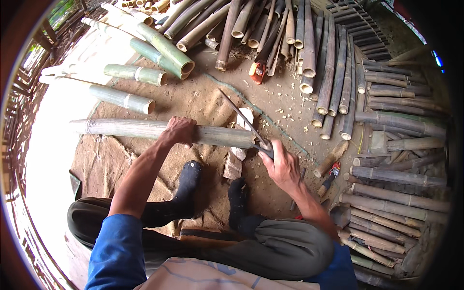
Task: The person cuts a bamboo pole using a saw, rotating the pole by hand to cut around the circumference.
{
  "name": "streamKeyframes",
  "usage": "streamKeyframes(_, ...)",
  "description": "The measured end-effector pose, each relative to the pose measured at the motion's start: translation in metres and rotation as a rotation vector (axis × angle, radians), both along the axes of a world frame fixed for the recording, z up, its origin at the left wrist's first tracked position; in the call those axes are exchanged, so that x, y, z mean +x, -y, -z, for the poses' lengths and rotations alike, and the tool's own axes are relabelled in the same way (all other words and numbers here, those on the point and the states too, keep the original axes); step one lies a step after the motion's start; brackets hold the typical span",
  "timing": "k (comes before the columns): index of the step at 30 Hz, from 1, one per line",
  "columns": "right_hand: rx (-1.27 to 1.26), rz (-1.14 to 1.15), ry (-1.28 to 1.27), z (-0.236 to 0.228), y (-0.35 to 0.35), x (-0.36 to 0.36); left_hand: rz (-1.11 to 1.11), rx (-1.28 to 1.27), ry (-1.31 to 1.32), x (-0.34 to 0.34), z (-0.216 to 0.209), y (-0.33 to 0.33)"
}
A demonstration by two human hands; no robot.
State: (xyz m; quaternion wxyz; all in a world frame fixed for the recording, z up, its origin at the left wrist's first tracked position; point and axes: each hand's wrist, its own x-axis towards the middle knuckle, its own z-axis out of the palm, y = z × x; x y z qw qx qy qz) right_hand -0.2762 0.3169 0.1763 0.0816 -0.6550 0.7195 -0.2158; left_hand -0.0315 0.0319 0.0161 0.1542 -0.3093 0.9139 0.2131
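a left hand (181,131) grips a long bamboo pole (145,128), fingers curled over it near the middle; the pole lies crosswise beyond two dark-socked feet (189,178), its right part over a pale block (233,165); the right hand (282,165) has its fingers wrapped around the handle of a long, narrow knife (238,111), whose blade slants up and left by the pole's right end; whether they touch, i cannot tell; stacked bamboo (398,195) lines the right side.

Daylight glare bleaches left side; fisheye curvature, black corners.
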Motion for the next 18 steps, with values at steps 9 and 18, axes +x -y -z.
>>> streamKeyframes(9, 0.421, 0.222, -0.031, 0.018, -0.004, -0.008, -0.118, -0.295, -0.29, 0.02, 0.019, -0.04)
streamKeyframes(18, 0.415, 0.169, -0.209, 0.045, -0.022, -0.036, -0.097, -0.589, -0.576, 0.011, 0.046, -0.058)
